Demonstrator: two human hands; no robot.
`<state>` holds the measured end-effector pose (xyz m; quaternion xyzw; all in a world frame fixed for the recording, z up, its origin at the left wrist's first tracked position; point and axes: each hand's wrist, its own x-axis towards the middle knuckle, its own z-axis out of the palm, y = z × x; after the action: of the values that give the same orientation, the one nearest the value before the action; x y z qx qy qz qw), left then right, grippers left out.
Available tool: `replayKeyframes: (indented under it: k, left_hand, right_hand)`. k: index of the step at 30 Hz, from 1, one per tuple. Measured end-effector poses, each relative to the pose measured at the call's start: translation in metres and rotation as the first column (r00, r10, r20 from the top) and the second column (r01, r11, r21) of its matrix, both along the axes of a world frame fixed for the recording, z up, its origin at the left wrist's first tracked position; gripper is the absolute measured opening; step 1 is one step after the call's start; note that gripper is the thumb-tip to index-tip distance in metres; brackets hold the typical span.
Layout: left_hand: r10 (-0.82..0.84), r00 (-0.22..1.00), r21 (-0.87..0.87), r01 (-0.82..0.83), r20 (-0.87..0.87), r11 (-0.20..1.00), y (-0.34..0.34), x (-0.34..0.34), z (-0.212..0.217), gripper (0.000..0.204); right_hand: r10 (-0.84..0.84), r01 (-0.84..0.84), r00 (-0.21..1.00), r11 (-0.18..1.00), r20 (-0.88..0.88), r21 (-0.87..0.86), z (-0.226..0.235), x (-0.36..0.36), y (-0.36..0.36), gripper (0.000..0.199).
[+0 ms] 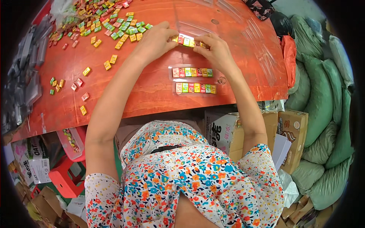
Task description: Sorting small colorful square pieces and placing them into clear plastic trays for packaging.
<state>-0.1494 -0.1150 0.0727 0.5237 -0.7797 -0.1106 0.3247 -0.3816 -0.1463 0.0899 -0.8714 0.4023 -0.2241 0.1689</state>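
A row of small coloured boxes (186,41) runs between my two hands at the far middle of the table. My left hand (156,41) pinches its left end between thumb and fingers. On the right end, the thumb and fingers of my right hand (216,50) are closed. My fingers hide both ends, and glare whitens part of the row. Nearer to me lie two filled clear plastic trays, an upper tray (192,72) and a lower tray (195,88), each with several red, green and yellow boxes side by side.
Loose small boxes (123,28) spread over the red table (144,95), heaped at the far left. Clear empty trays (262,49) lie at right, dark plastic pieces (23,72) along the left edge. Green sacks (317,87) and cardboard boxes (294,133) crowd the right. A red stool (66,174) stands lower left.
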Motion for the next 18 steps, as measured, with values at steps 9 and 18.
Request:
replayKeyframes:
  k: [9, 18]
  left_hand:
    - [-0.024, 1.000, -0.030, 0.024, 0.009, 0.999, 0.005, 0.013, -0.019, 0.033]
    - [-0.017, 0.848, -0.087, 0.075, 0.529, 0.993, 0.024, 0.004, -0.026, 0.072]
  right_hand:
    - [-0.055, 0.059, 0.996, 0.996, 0.073, -0.062, -0.018, -0.008, 0.004, 0.032]
    - [0.116, -0.160, 0.974, 0.960, -0.193, -0.232, -0.033, -0.005, 0.011, 0.051]
